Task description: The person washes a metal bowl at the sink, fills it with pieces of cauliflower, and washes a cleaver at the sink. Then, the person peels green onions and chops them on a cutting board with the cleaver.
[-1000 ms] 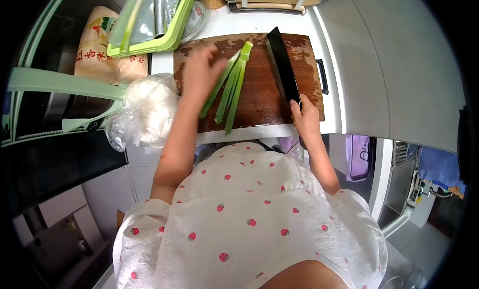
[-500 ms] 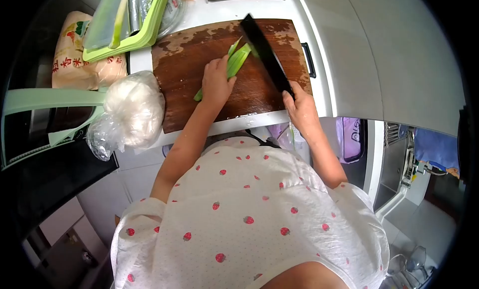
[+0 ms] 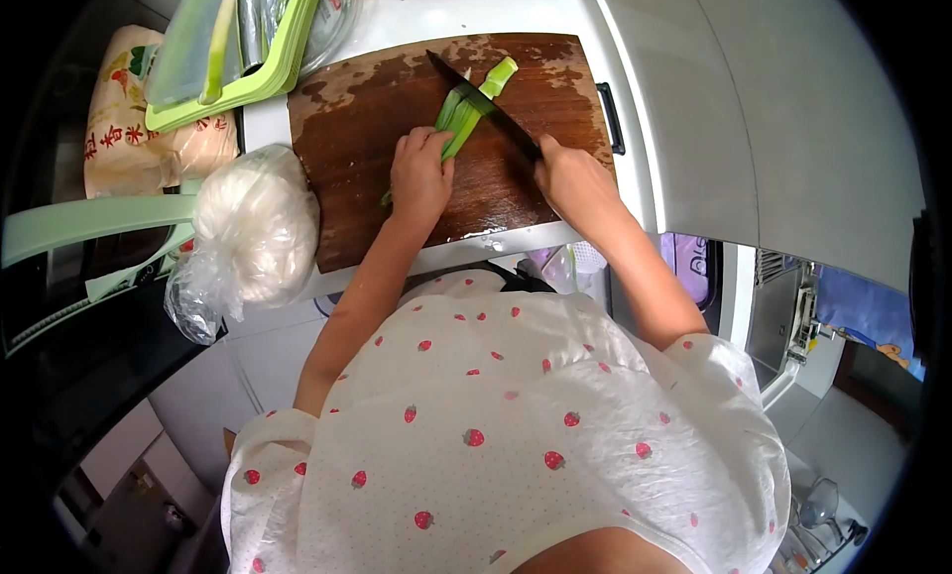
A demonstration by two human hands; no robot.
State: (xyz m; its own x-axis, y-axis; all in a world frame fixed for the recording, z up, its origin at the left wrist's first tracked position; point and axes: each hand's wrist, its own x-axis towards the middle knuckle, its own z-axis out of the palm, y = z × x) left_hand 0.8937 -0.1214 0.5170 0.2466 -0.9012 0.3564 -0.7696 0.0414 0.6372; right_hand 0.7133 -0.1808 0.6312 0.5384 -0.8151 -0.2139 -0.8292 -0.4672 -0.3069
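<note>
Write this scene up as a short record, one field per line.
Left hand: left hand, closed over the green stalks
Right hand: right hand, gripping the knife
Blade: crosses over the stalks, beyond the left fingers; contact or cut cannot be told
Surface: wet-patched wooden board on a white counter
Left of board: clear bag with white contents
Upper left: lime-green tray with one pale stalk; printed sack

Gray cabinet panel [image 3: 813, 108], white countertop [image 3: 466, 17], light floor tiles [image 3: 268, 366]
</note>
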